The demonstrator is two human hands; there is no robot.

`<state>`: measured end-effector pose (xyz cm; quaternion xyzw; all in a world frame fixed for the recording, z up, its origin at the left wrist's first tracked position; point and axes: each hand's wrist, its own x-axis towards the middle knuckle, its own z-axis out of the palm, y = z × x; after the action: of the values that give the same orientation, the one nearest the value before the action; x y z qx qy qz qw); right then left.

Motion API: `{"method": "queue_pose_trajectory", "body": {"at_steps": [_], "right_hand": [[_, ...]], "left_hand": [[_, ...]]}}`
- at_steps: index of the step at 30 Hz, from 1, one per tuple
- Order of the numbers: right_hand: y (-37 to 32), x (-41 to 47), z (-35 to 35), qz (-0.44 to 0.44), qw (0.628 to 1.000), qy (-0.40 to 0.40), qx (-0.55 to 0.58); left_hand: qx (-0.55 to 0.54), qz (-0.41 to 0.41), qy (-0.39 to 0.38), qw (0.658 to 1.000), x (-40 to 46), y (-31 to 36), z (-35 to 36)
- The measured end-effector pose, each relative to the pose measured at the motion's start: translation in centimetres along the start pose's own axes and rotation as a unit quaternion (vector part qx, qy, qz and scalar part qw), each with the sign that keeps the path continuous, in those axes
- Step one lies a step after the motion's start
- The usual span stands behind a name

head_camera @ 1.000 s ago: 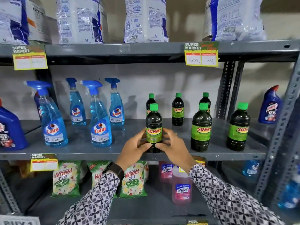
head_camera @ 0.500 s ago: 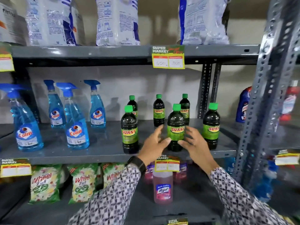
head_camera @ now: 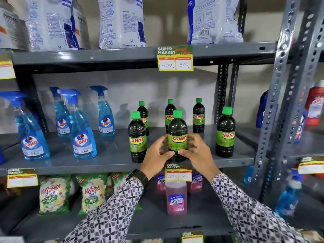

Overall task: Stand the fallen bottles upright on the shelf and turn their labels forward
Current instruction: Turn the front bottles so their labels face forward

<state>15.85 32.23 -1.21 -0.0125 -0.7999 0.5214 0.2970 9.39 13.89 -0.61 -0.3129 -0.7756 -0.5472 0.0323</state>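
Note:
Several dark Sunny bottles with green caps stand upright on the grey middle shelf (head_camera: 108, 160). My left hand (head_camera: 157, 155) and my right hand (head_camera: 196, 153) both wrap the lower part of the front middle bottle (head_camera: 177, 135), whose red and green label faces forward. To its left stands another front bottle (head_camera: 137, 139), label forward. The front right bottle (head_camera: 225, 134) has its label turned partly to the right. Three smaller-looking bottles stand behind, at back left (head_camera: 143, 116), back middle (head_camera: 169, 114) and back right (head_camera: 198, 116).
Blue Colin spray bottles (head_camera: 82, 135) fill the shelf's left half. White detergent bags (head_camera: 121, 21) sit on the shelf above, Wheel packets (head_camera: 91, 192) and pink Lizol bottles (head_camera: 176, 199) below. A perforated grey upright (head_camera: 284, 109) stands at the right, with more bottles beyond it.
My hands left the left front bottle, moved right, and closed around the middle front bottle. The view shifted right with them.

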Motion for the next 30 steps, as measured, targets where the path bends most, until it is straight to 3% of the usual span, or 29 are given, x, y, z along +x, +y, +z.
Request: {"method": "queue_pose_trajectory", "body": {"at_steps": [14,16,19,20,22,24,27,30], "right_hand": [[-0.3,-0.7,0.1,-0.020,1.000,-0.019,0.007],[-0.5,-1.8,-0.6,-0.020,1.000,0.001,0.009],[-0.2,-3.6,-3.5,-0.052,0.991,0.123,-0.012],[0.1,-4.0,-4.8,-0.067,0.982,0.174,-0.018],[1.2,-4.0,-7.6,-0.081,0.963,0.255,-0.034],[2.2,-3.1,-10.3,-0.047,0.961,0.265,-0.055],[3.5,-1.2,-13.7,0.033,0.989,0.142,-0.021],[4.5,0.4,-15.1,0.036,0.999,0.037,-0.011]], "left_hand": [[0.006,0.005,0.047,0.999,-1.2,0.7,0.8],[0.002,0.006,0.125,0.992,-2.3,1.1,1.2],[0.015,0.072,0.261,0.963,-3.9,2.8,3.3],[0.017,0.090,0.258,0.962,-4.1,3.7,4.4],[0.017,0.104,0.174,0.979,-3.8,5.8,7.2],[0.025,0.090,0.062,0.994,-2.5,7.6,10.0],[-0.001,0.024,-0.057,0.998,1.2,8.1,13.5],[-0.018,-0.024,-0.089,0.996,5.3,5.8,15.3]]}}
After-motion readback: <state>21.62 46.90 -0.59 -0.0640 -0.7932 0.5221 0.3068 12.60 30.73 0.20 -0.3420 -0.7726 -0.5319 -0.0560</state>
